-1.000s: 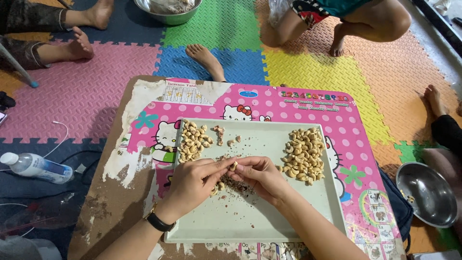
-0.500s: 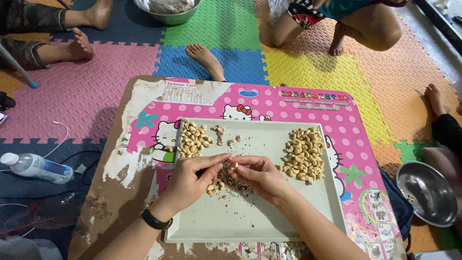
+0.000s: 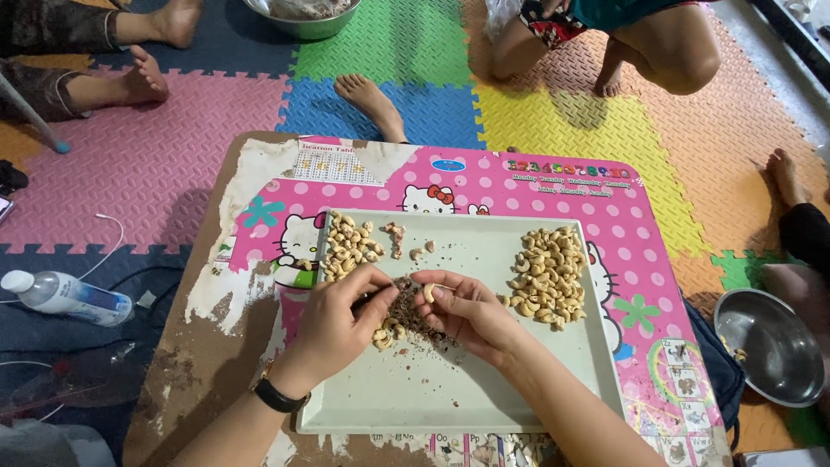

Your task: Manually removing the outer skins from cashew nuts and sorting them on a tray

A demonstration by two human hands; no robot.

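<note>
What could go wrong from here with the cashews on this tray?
1. The right hand pinches one cashew in its fingertips above the brown skin scraps; a slip could drop it into them.
2. The left hand sits close to the left pile, so a nudge might mix scraps into it.
3. The right pile lies near the tray edge; a forearm bump might spill nuts.

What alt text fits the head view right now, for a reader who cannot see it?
Two bare hands meet over a pale green tray: the right hand pinches a single cashew, the left hand beside it over brown skin scraps. Cashew piles lie left and right on the tray, on a pink low table.
</note>
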